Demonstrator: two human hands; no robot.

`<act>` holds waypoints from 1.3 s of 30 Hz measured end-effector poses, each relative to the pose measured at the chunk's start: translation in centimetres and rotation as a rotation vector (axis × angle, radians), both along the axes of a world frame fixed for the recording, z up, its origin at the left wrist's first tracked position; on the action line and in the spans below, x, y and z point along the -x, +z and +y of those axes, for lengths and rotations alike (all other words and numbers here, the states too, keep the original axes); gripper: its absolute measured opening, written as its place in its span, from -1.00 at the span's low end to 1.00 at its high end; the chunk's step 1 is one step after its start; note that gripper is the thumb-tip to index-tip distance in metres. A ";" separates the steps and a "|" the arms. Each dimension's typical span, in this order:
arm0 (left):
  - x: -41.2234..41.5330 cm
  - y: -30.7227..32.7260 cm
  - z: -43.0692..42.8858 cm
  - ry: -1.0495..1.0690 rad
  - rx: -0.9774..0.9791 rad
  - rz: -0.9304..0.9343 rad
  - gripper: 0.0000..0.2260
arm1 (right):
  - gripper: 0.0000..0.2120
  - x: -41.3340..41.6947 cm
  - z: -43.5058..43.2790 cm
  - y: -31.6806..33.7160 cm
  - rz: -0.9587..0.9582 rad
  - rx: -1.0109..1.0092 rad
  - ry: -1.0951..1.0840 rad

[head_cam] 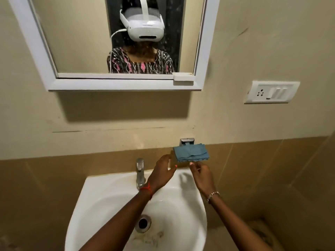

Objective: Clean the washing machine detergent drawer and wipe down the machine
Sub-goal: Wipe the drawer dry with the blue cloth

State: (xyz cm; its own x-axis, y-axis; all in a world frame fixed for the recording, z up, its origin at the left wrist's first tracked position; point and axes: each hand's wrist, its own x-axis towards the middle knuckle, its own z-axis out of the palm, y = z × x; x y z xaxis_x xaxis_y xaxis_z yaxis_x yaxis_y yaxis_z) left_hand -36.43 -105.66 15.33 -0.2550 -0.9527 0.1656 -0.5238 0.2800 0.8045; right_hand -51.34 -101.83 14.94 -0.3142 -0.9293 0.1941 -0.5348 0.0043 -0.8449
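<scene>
A white-framed mirror (pixel 117 84) hangs on the beige wall (pixel 253 51) above a white sink (pixel 101 189), switch plate (pixel 272 92) at right.

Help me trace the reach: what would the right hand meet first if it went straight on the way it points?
Likely the folded blue cloth on the metal wall holder: the right hand points at its lower edge, very near; contact is unclear.

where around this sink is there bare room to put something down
Bare: the sink rim left of the tap, and inside it around the drain. Crowded: the back right corner, where the left hand and the right hand meet just under the blue cloth hanging on its wall holder.
</scene>
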 end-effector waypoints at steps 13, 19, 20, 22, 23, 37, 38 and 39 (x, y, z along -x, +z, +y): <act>5.6 -1.9 -8.0 0.190 -0.138 0.035 -0.66 | -0.64 5.4 -9.5 -0.6 -0.083 -0.093 -0.201; 6.5 -1.4 -8.8 0.296 -0.139 0.069 -0.70 | -0.85 6.0 -11.2 -1.3 -0.269 -0.142 -0.200; 6.4 -1.4 -8.9 0.303 -0.146 0.085 -0.71 | -0.89 6.1 -11.4 -1.4 -0.290 -0.158 -0.211; 6.3 -1.4 -8.9 0.304 -0.143 0.116 -0.75 | -0.89 6.0 -11.6 -1.3 -0.276 -0.148 -0.252; 6.2 -1.1 -8.7 0.310 -0.138 0.120 -0.76 | -0.89 5.9 -11.5 -1.2 -0.256 -0.120 -0.269; 1.1 2.1 -5.4 0.426 -0.362 0.731 -0.71 | -0.82 1.9 -8.0 3.0 -0.688 0.041 -0.054; 0.2 2.1 -4.8 0.442 -0.418 0.835 -0.67 | -0.83 1.2 -7.8 3.2 -0.808 0.001 -0.006; -0.7 2.2 -4.0 0.456 -0.460 0.930 -0.68 | -0.86 0.4 -7.6 3.3 -0.913 -0.052 0.046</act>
State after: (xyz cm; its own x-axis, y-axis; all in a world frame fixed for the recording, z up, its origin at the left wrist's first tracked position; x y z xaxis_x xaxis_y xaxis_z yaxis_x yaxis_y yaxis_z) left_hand -35.69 -109.67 17.57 0.1706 -0.9445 -0.2808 0.3538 -0.2073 0.9121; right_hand -51.70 -109.43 18.20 -0.2871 -0.9454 -0.1542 0.3401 0.0499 -0.9391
